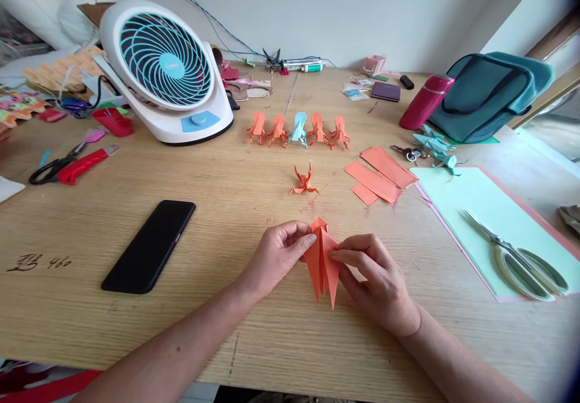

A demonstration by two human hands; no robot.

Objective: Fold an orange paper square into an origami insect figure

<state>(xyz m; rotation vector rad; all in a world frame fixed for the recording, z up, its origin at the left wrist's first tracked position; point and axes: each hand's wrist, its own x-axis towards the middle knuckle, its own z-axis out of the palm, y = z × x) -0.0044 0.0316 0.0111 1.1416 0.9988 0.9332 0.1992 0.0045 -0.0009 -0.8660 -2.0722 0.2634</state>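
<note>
Between my two hands is a folded orange origami piece, its long pointed flaps hanging down toward me. My left hand pinches its upper left side between thumb and fingers. On the other side, my right hand grips the right flap, thumb underneath and fingertips on the edge. Just beyond lies a small finished orange origami figure with thin legs. Farther back stands a row of several origami figures, orange ones with a light blue one in the middle.
Orange paper strips lie right of centre. Scissors rest on pale green paper at the right. A black phone lies left, behind it a fan and a red-handled cutter. A pink bottle leans by a teal bag.
</note>
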